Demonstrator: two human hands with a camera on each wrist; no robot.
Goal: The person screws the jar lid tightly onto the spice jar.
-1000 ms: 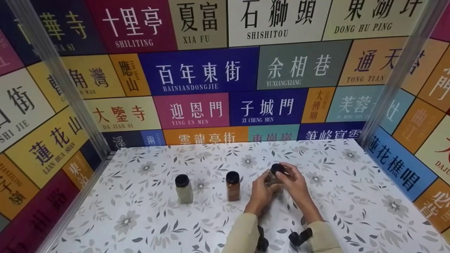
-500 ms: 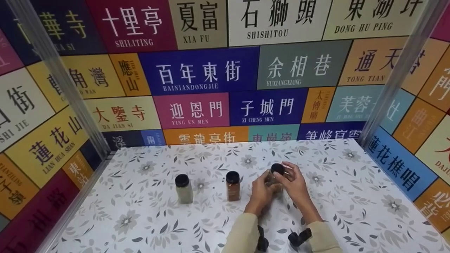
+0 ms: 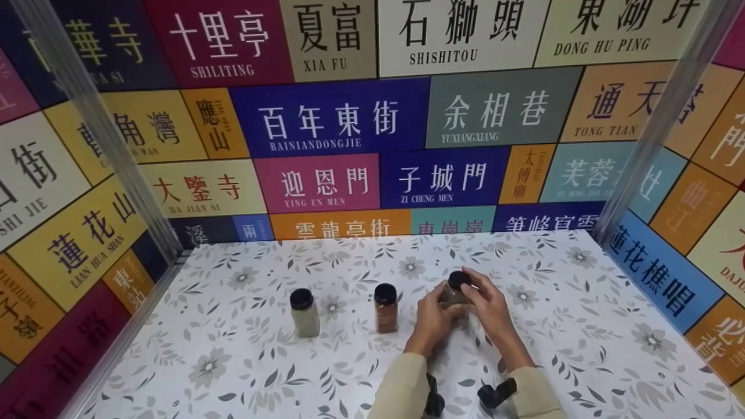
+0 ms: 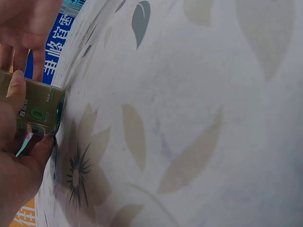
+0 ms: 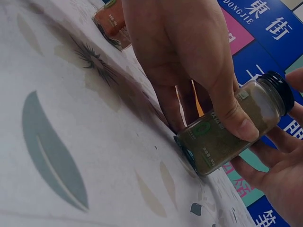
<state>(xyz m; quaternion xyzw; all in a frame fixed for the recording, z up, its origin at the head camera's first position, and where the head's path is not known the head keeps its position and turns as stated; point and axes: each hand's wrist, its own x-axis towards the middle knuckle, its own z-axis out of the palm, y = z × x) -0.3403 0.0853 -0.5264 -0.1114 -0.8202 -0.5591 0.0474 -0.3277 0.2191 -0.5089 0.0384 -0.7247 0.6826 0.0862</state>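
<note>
A clear spice jar of brownish-green powder stands upright on the table, with a black cap on top. My left hand grips the jar's body, its thumb lying across the label in the right wrist view. At the cap, my right hand pinches with thumb and fingers from the right. In the left wrist view the cap lies out of frame, and only the jar's lower part shows.
Left of the hands stands a jar of reddish-brown powder. Farther left is a jar of pale green powder. Both have black caps. The white table bears a leaf-and-flower print. Colourful sign-covered walls rise behind and at both sides.
My right hand's thumb and fingers have shifted slightly around the cap. The left hand keeps its grip on the body. Neither of the other jars has moved.
</note>
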